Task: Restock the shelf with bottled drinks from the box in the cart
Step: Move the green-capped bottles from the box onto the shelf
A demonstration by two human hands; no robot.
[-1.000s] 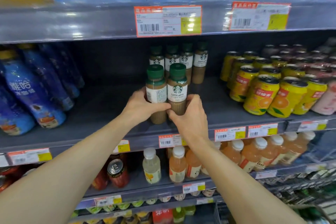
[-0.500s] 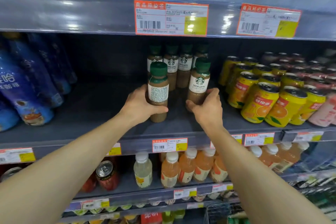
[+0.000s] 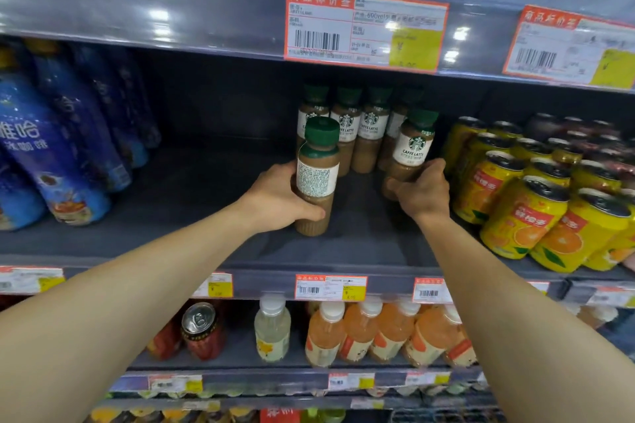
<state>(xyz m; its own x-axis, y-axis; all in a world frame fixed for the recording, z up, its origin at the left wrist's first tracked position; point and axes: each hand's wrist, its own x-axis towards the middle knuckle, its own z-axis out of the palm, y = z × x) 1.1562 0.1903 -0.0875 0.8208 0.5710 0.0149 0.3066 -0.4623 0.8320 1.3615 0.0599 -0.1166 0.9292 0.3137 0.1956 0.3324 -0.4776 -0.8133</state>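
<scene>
Two brown caffe latte bottles with green caps are on the dark middle shelf [image 3: 192,216]. My left hand [image 3: 278,197] grips the nearer latte bottle [image 3: 318,178], upright, its back label facing me. My right hand [image 3: 424,191] grips the base of a second latte bottle [image 3: 412,148], which tilts slightly right and stands close to the back row of latte bottles [image 3: 357,127]. The cart and its box are out of view.
Yellow orange-drink cans [image 3: 529,216] crowd the shelf just right of my right hand. Blue bottles [image 3: 62,154] lie at the left. Bare shelf lies between them. Below are orange juice bottles [image 3: 378,333], a pale bottle [image 3: 273,330] and a red can [image 3: 201,330].
My right hand carried its bottle right and back toward the rear row. My left hand kept its bottle near the same spot. The view has come closer to the shelf.
</scene>
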